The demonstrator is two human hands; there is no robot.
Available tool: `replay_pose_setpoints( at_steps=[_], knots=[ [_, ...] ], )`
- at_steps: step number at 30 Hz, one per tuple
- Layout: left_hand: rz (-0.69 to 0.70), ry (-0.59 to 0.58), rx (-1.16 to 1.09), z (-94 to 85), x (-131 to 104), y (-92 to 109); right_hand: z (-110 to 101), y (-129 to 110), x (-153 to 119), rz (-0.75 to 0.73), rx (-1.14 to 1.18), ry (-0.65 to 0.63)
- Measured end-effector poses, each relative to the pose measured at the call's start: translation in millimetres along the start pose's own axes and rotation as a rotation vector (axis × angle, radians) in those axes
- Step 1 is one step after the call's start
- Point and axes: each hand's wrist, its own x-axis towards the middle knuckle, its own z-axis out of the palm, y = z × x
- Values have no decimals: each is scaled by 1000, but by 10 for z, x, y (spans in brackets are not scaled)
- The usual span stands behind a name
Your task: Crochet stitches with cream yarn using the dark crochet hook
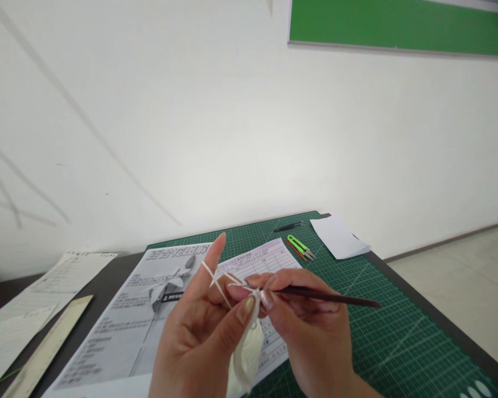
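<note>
My left hand [207,331] has its index finger raised with white yarn [218,284] looped around it. Its thumb and other fingers pinch a white crocheted piece [247,356] that hangs below them. A dark crochet hook [336,297] is gripped in my right hand [311,326], its handle pointing right and its thin tip among the yarn by my left thumb. The fingertips of both hands are nearly touching at the top of the piece. The exact stitch at the hook tip is too small to make out.
A green cutting mat [398,331] bears printed sheets [112,342], a lined chart [274,251], green thread snips [297,243], black tweezers [288,226] and white paper [338,237]. At the left lie a ruler [52,345] and more sheets [62,282]. A white wall stands behind.
</note>
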Motion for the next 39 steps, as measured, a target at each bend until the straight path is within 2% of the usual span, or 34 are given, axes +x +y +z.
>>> replay_pose_setpoints(
  at_steps=[8,12,21,28,36,39],
  knots=[
    [-43,34,20,50,-50,10,13,-1,-4,70,66,3],
    [-34,-6,22,81,-90,14,-4,6,5,62,60,-1],
    [11,13,43,96,-84,-14,1,6,4,89,218,-126],
    [5,16,58,36,-52,-15,-12,-25,40,93,179,-105],
    [20,80,45,121,-89,23,-28,-27,92,211,225,-68],
    [43,82,59,108,-89,15,-29,-60,101,195,217,-49]
  ],
)
